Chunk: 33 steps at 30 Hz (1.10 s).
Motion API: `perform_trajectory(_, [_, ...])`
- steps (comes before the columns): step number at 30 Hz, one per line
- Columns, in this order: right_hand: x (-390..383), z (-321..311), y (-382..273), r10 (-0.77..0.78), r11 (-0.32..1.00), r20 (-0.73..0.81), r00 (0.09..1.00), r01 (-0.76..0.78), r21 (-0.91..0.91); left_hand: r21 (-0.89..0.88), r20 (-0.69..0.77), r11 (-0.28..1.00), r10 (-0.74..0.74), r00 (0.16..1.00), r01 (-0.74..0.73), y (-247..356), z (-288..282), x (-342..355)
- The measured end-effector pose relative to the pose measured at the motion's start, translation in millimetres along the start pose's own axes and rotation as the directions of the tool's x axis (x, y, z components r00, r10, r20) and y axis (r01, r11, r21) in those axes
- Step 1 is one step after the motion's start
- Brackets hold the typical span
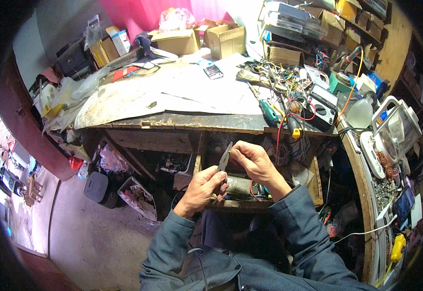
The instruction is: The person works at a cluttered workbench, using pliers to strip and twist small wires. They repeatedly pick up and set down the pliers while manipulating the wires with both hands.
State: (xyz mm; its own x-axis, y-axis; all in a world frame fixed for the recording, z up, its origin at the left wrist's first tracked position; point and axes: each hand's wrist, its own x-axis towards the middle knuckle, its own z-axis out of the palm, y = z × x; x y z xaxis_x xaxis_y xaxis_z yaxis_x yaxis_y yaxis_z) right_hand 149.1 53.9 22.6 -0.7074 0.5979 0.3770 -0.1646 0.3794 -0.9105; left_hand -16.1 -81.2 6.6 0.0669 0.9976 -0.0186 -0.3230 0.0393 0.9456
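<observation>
Below the front edge of the workbench, my left hand point(201, 189) holds a pair of long-jawed metal pliers point(223, 163), with the jaws pointing up and away from me. My right hand point(252, 162) is pinched at the tip of the jaws; what sits between its fingers is too small to make out. Beneath both hands is an open drawer point(315, 182) with a pale cylinder point(233, 186), wires and other small items in it.
The cluttered workbench point(182, 121) bears paper sheets, cardboard boxes point(223, 41), a multimeter point(323, 104), tangled wires and a green-handled tool point(269, 110). A side shelf point(354, 165) at the right holds more items. A bin point(100, 186) and a box point(138, 199) stand on the floor.
</observation>
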Motion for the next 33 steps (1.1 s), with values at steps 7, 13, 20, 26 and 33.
perform_trajectory(7, [-0.6,9.8,-18.9,-0.382,0.794,-0.269,0.884,0.164,-0.586,0.463,-0.258,0.878,0.260,0.931,-0.117,-19.1,13.4,5.3])
perform_trajectory(13, [0.7,21.2,-6.2,-0.382,0.836,-0.290,0.877,0.195,-0.513,0.679,-0.276,0.723,0.410,0.869,-0.126,-18.4,23.7,6.0])
perform_trajectory(20, [0.9,32.7,-8.8,-0.173,0.925,-0.402,0.899,0.009,-0.379,0.831,-0.283,0.552,0.531,0.799,-0.072,-32.2,26.3,9.0])
perform_trajectory(26, [1.5,32.6,-2.7,-0.128,0.929,-0.416,0.900,-0.037,-0.367,0.890,-0.267,0.456,0.562,0.783,-0.024,-35.0,31.6,11.0])
perform_trajectory(33, [2.7,36.8,-2.0,-0.006,0.982,-0.480,0.877,-0.084,-0.167,0.902,-0.246,0.430,0.579,0.777,-0.036,-37.8,30.2,13.4])
